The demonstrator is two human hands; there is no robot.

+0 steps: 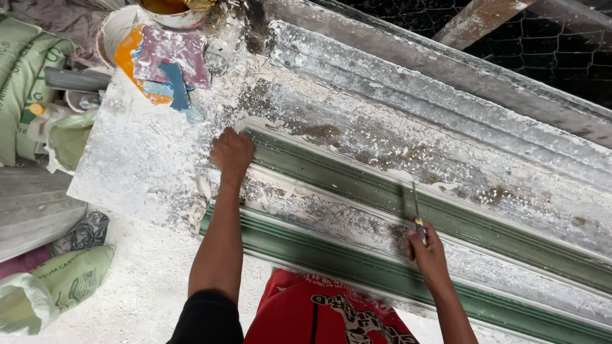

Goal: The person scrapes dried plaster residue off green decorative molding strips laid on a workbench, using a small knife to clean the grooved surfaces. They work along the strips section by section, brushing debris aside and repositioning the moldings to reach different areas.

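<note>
A long green moulding form (357, 191), caked with white plaster, runs diagonally across a plaster-covered bench. My left hand (232, 153) is closed and presses on the upper left end of the green form. My right hand (426, 248) grips a thin screwdriver-like tool (417, 213) with a yellow and purple handle; its metal shaft points up onto the plaster strip between the green ridges.
A white bucket (118, 28) and coloured plastic scrapers (167, 64) sit at the bench's far left corner. Green sacks (25, 83) and bags (67, 277) lie on the left. A wooden beam and wire mesh (548, 44) are at top right.
</note>
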